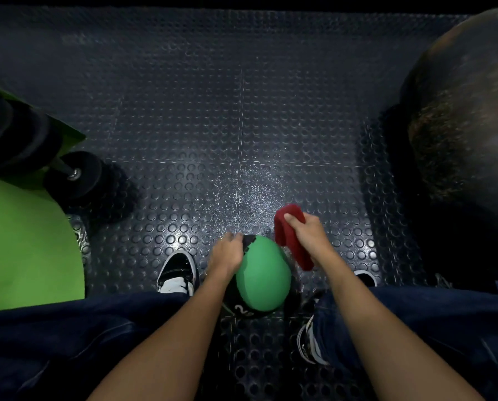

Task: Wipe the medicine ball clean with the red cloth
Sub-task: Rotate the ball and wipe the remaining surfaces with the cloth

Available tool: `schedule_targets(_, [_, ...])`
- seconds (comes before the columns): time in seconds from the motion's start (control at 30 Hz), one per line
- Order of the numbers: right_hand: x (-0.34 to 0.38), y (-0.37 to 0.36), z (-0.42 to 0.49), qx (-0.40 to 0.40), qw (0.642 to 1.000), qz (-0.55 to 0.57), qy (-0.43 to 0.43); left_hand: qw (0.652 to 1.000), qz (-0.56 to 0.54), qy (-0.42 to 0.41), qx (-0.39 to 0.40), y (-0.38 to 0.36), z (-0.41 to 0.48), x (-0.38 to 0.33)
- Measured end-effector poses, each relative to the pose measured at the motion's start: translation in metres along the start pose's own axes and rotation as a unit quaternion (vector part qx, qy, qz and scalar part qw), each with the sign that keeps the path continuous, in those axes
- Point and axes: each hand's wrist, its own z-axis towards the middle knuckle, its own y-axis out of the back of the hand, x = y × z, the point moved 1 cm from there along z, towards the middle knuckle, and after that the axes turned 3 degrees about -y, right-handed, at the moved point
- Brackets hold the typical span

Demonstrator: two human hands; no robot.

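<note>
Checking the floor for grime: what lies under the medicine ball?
Studded rubber floor shows all around the medicine ball; the patch directly beneath, and the ball's underside, are covered.

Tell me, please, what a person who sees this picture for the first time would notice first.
The bright green medicine ball catches the eye first, low in the centre on the dark studded floor, the left hand holding its left side. Just right of it, the right hand grips the red cloth. A huge dark ball fills the right edge; a black dumbbell lies at the left.
</note>
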Motion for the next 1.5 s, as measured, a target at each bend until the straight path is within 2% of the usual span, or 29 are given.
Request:
schedule_targets(0.1, [0.023,-0.003,-0.001,0.0,0.996,-0.043,0.074,0.993,0.02,-0.118,-0.024,0.005,-0.002,-0.001])
schedule_targets(0.2, [0.028,-0.014,0.007,-0.035,0.969,-0.161,0.182,0.974,0.09,-0.208,-0.014,0.003,-0.007,-0.001])
schedule_targets(0.3, [0.02,-0.032,0.005,-0.006,0.908,-0.307,0.284,0.98,0.03,-0.191,-0.056,0.001,0.002,-0.003])
schedule_targets(0.37, [0.005,-0.046,0.003,0.035,0.886,-0.345,0.308,0.986,-0.019,-0.142,-0.084,0.003,0.011,0.0])
schedule_targets(0.4, [-0.002,-0.051,0.005,0.033,0.894,-0.327,0.304,0.988,-0.036,-0.125,-0.086,0.004,0.015,0.001])
schedule_targets(0.47, [-0.004,-0.054,0.015,-0.009,0.937,-0.231,0.261,0.991,-0.053,-0.1,-0.076,0.005,0.02,-0.001])
schedule_targets(0.6, [0.014,-0.045,0.048,-0.041,0.992,-0.1,0.067,0.995,-0.053,-0.046,-0.067,0.009,0.034,-0.017])
schedule_targets(0.67, [0.004,-0.038,0.065,-0.037,0.997,-0.012,-0.067,0.995,-0.063,-0.029,-0.07,0.01,0.036,-0.022])
schedule_targets(0.73, [-0.012,-0.033,0.072,-0.036,0.989,0.05,-0.133,0.995,-0.064,-0.016,-0.073,0.008,0.038,-0.019])
schedule_targets(0.83, [-0.01,-0.028,0.072,-0.053,0.991,0.055,-0.109,0.997,-0.06,0.004,-0.054,0.009,0.046,-0.027])
schedule_targets(0.97, [0.044,-0.013,0.06,-0.118,0.99,-0.023,0.077,0.993,-0.104,0.055,-0.034,0.019,0.06,-0.049])
schedule_targets(1.0, [0.059,-0.01,0.055,-0.124,0.983,-0.044,0.126,0.994,-0.084,0.041,-0.054,0.022,0.062,-0.053])
schedule_targets(1.1, [0.084,-0.01,0.045,-0.104,0.961,-0.107,0.235,0.992,0.015,-0.095,-0.081,0.024,0.06,-0.064])
schedule_targets(1.2, [0.075,-0.028,0.049,-0.074,0.936,-0.198,0.28,0.982,0.087,-0.15,-0.068,0.015,0.057,-0.076])
schedule_targets(1.3, [0.049,-0.05,0.06,-0.021,0.921,-0.259,0.289,0.985,0.082,-0.114,-0.098,0.013,0.064,-0.074])
schedule_targets(1.37, [0.045,-0.051,0.067,-0.031,0.943,-0.197,0.266,0.988,0.055,-0.099,-0.105,0.016,0.069,-0.071])
schedule_targets(1.43, [0.043,-0.042,0.078,-0.063,0.978,-0.1,0.171,0.989,0.038,-0.098,-0.104,0.019,0.071,-0.074])
schedule_targets(1.5, [0.026,-0.034,0.093,-0.077,0.997,0.007,0.019,0.989,0.034,-0.095,-0.109,0.019,0.073,-0.074])
